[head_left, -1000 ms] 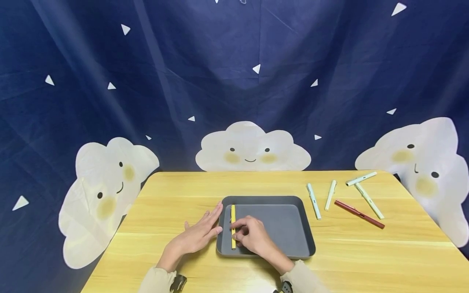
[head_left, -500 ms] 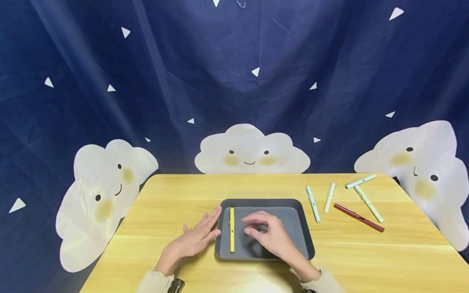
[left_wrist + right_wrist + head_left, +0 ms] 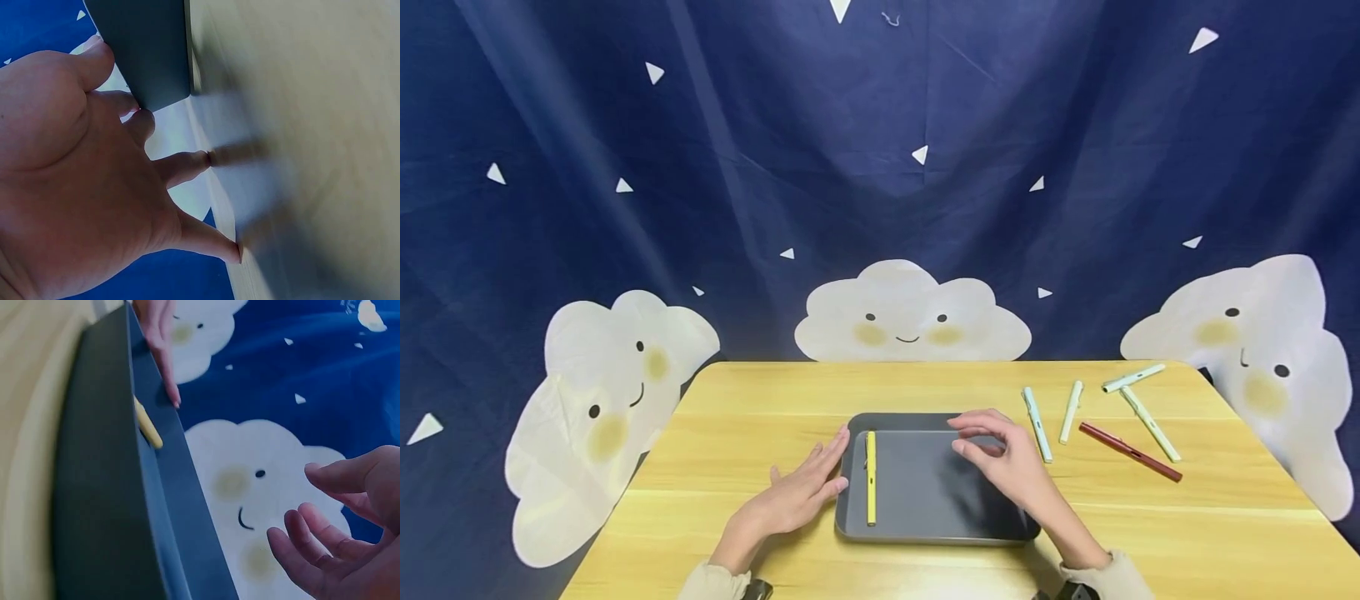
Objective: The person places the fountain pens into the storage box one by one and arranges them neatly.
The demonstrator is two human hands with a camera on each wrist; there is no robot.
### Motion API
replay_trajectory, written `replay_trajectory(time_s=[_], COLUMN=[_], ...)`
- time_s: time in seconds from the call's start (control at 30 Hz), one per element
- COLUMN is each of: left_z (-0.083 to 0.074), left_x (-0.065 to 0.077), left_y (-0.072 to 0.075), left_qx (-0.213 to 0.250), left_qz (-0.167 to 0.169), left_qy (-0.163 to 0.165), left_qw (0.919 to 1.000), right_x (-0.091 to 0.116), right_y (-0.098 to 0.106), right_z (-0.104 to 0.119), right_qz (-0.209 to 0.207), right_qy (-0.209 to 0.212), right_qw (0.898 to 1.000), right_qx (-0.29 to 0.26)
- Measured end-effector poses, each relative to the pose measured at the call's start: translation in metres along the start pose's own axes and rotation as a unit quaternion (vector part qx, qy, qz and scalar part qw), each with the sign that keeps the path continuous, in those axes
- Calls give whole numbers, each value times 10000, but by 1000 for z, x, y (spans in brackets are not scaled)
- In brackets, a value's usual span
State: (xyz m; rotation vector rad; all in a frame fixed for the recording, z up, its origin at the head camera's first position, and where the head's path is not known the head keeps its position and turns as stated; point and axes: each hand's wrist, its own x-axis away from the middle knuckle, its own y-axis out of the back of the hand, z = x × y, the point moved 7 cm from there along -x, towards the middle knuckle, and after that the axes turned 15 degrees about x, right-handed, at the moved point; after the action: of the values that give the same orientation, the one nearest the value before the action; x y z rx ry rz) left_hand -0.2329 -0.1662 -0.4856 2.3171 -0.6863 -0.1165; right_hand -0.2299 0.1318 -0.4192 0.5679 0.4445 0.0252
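While the left hand [image 3: 793, 498] is keeping its place at the left side of the dark tray [image 3: 925, 492], the right hand [image 3: 1007, 458] is moving away to the right; a second ago its fingers were touching the yellow pen [image 3: 871, 479], half a second ago they were hanging just beside it, and now they are hovering well apart from it. The yellow pen is staying inside the tray, lying lengthwise just right of the left fingertips and well to the left of the right fingertips. Beyond the right fingers, a light blue pen [image 3: 1037, 425] is lying nearest on the table [image 3: 737, 400], and a short pale green pen [image 3: 1071, 412], a dark red pen [image 3: 1131, 452], a pale pen with a dark end [image 3: 1133, 378] and a long pale green pen [image 3: 1152, 423] are lying farther right. The left fingers are spreading out and grasping nothing, some touching the tray's outer wall and others resting their tips on the table. The right fingers are curving loosely over the tray's right part, released, with the thumb standing apart from them and nothing between.
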Motion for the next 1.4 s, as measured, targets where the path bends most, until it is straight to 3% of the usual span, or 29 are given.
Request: replay_trajectory(time_s=[0.33,0.6,0.9,1.4], left_z=[3,4,3,3], left_x=[-1,-1,-1,-1], left_y=[0,0,0,0], left_qx=[13,-8,35,37], left_qz=[25,57,52,48], left_qy=[40,44,29,46], left_qw=[10000,10000,10000,10000], right_x=[-8,-8,-5,1], right_y=[42,62,65,60], right_z=[-33,-62,-86,-107], right_qz=[-654,-842,-723,-174], right_qy=[-436,-903,-1238,-1462], right_qw=[9943,9880,9835,9703], right_qx=[715,925,1103,1922])
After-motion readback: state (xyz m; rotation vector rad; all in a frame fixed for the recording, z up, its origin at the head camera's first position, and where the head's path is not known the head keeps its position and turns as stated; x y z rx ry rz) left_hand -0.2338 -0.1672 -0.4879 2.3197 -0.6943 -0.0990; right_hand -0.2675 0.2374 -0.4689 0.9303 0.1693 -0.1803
